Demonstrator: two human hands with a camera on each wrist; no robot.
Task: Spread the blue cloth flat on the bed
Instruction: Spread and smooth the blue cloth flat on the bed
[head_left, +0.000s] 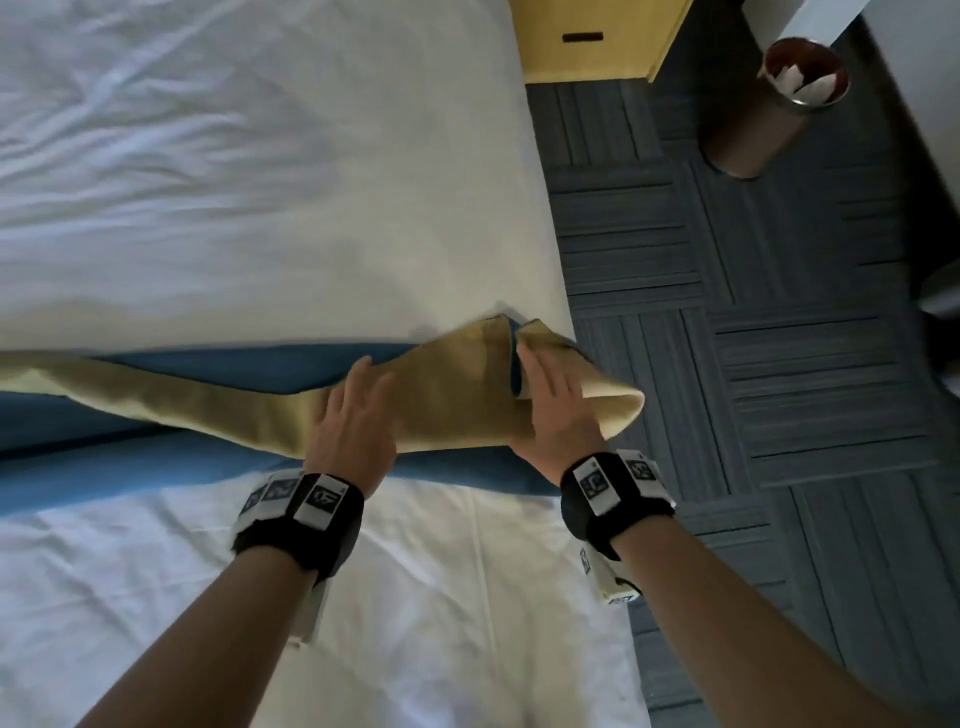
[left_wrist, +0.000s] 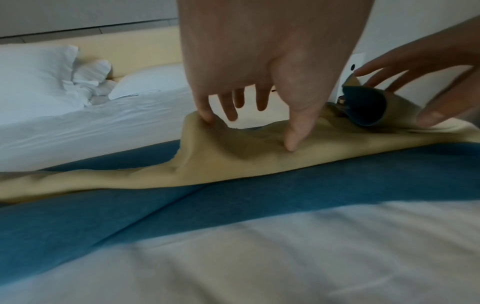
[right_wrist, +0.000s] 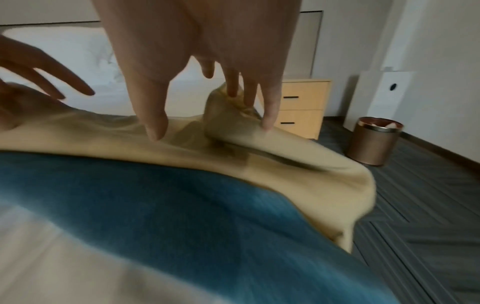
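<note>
White sheet on the bed (head_left: 426, 597) fills the foreground, below both wrists. Just past it, the blue cloth (head_left: 156, 467) lies in a long band across the bed, its tan underside turned over on top in a twisted fold. Left hand (head_left: 353, 421) rests on that tan fold, fingers (left_wrist: 294, 131) extended and touching it, nothing clenched. Right hand (head_left: 550, 410) lies with straight fingers (right_wrist: 269, 115) on the curled end at the bed's edge. Beyond the fingers stand a wooden nightstand (right_wrist: 301, 107) and a copper bin (right_wrist: 374, 142).
</note>
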